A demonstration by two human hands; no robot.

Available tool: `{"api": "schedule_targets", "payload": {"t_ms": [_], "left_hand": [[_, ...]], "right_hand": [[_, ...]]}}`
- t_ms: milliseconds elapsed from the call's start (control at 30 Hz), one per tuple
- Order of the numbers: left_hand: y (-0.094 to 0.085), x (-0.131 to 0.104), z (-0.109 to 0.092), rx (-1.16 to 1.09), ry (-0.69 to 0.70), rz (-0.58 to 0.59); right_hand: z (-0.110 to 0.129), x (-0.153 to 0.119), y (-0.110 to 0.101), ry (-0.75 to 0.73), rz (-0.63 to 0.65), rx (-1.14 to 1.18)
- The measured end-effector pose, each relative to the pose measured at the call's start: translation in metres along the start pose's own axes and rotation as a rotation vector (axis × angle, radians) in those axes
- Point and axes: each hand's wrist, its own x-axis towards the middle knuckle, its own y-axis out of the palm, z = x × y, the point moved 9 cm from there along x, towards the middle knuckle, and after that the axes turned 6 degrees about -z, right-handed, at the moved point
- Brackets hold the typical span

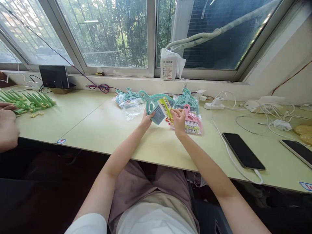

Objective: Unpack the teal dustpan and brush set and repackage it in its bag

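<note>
My left hand (pixel 147 119) grips a teal dustpan-and-brush set (pixel 158 115), raised above the table with its grey bristles facing me. Between the fingertips of my right hand (pixel 179 119) is a yellow-green label card (pixel 165 106), which lies against the front of the set. I cannot tell whether the card is attached to it. Just beyond my right hand lies a pink dustpan-and-brush set (pixel 193 123) in clear wrapping. Behind that is a wrapped teal set (pixel 187 100). More teal sets (pixel 128 95) lie left of my hands, with crumpled clear plastic (pixel 134 110) in front.
A black phone (pixel 243 151) on a white cable lies at right, with another phone (pixel 298 150) beyond. Tangled cables and a power strip (pixel 214 106) stand behind. At left are a tablet (pixel 55 77), green spiky pieces (pixel 36 100) and another person's hand (pixel 8 130). A tissue pack (pixel 168 66) sits on the sill.
</note>
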Motion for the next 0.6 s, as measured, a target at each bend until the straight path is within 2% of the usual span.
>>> {"api": "schedule_targets", "payload": {"t_ms": [67, 133, 333, 433, 600], "left_hand": [[0.002, -0.001, 0.0, -0.001, 0.0, 0.02], [0.004, -0.002, 0.0, -0.002, 0.0, 0.036], [0.004, -0.002, -0.002, 0.004, 0.008, 0.048], [0.004, -0.002, -0.001, -0.002, 0.004, 0.05], [0.005, -0.003, -0.002, 0.01, 0.01, 0.059]], "right_hand": [[-0.007, 0.002, -0.004, 0.141, -0.052, 0.116], [-0.009, 0.0, 0.001, 0.231, -0.017, 0.216], [-0.01, -0.006, 0.006, 0.373, 0.015, 0.368], [-0.017, -0.01, 0.009, 0.494, 0.016, 0.465], [-0.029, -0.012, 0.007, 0.577, -0.02, 0.446]]}}
